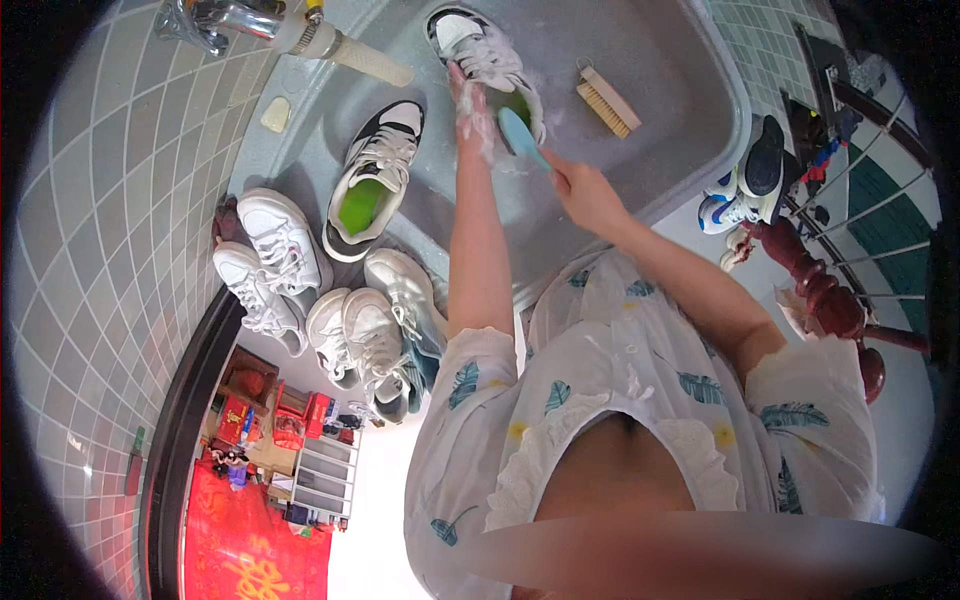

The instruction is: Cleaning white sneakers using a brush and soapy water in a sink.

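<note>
My left hand (471, 105), covered in soap suds, grips the side of a white-and-black sneaker (487, 56) inside the grey sink (637, 176). Foam lies over its laces, and a green insole shows in its opening. In my right hand (589, 191) is a light blue brush (521, 133), held by the handle. Its head is at the heel end of that sneaker, with the bristles hidden beneath. A matching sneaker (375, 176) with a green insole rests at the sink's left side, apart from my hands.
A wooden scrubbing brush (609, 101) lies on the sink floor at right. A soap bar (275, 115) sits on the left ledge, near the metal faucet (251, 19) and its hose (371, 60). Several white sneakers (277, 240) stand left; more shoes (742, 184) are at right.
</note>
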Tool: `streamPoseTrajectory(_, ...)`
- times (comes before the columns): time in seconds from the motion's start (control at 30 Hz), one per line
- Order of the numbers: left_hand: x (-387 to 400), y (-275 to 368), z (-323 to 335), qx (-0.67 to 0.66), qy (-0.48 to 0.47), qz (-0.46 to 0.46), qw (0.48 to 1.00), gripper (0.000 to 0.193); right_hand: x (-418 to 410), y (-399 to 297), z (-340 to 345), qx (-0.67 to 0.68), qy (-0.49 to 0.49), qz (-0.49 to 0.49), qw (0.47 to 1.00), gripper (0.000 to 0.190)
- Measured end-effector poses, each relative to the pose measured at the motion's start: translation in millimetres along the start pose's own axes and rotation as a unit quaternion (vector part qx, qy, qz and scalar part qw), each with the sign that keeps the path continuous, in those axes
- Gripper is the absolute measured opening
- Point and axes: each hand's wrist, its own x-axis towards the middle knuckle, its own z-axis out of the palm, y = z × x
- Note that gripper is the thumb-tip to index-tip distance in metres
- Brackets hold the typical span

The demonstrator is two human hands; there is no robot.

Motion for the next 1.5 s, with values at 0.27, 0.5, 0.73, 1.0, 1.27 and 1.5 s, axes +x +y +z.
streamPoseTrajectory(0.27, -27, 43, 25, -0.005, 0.028, -0.184, 0.982, 0.071, 80, 18, -3, -0.049, 0.034, 0.027, 0.998, 0.042)
streamPoseTrajectory(0.5, -56, -77, 1, -0.656, -0.098, -0.306, 0.683, 0.079, 17, -6, -57, -0.145, -0.089, -0.04, 0.985, 0.043)
streamPoseTrajectory(0.73, -33, -80, 61, -0.474, -0.012, -0.109, 0.874, 0.07, 49, -8, -27, -0.239, -0.061, -0.006, 0.969, 0.043)
streamPoseTrajectory(1.0, -28, -115, 49, -0.667, -0.009, -0.205, 0.716, 0.063, -11, 8, -36, -0.292, -0.087, -0.049, 0.951, 0.043)
streamPoseTrajectory(1.27, -22, -122, 43, -0.61, -0.012, -0.175, 0.773, 0.071, -17, 17, -54, -0.314, -0.112, -0.032, 0.942, 0.039)
streamPoseTrajectory(1.5, -18, -123, 56, -0.582, -0.114, -0.019, 0.805, 0.067, 69, -15, -57, -0.327, -0.172, -0.118, 0.922, 0.039)
